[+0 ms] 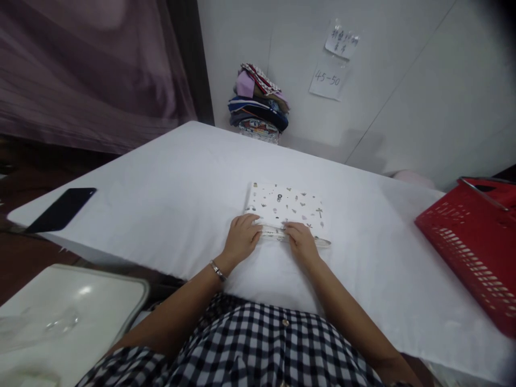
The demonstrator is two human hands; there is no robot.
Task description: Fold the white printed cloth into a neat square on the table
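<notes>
A folded white cloth (288,207) with small printed figures lies flat on the white table (169,199). Both hands rest on its near edge. My left hand (242,236), with a bracelet on the wrist, has its fingers curled over the edge at the left. My right hand (300,239) pinches the same edge just beside it. The two hands almost touch.
A stack of folded clothes (260,105) sits at the far edge against the wall. A red plastic basket (475,242) stands at the right. A black phone (62,209) lies at the left corner. A white tray-like surface (68,306) is below left. Paper notes (334,62) hang on the wall.
</notes>
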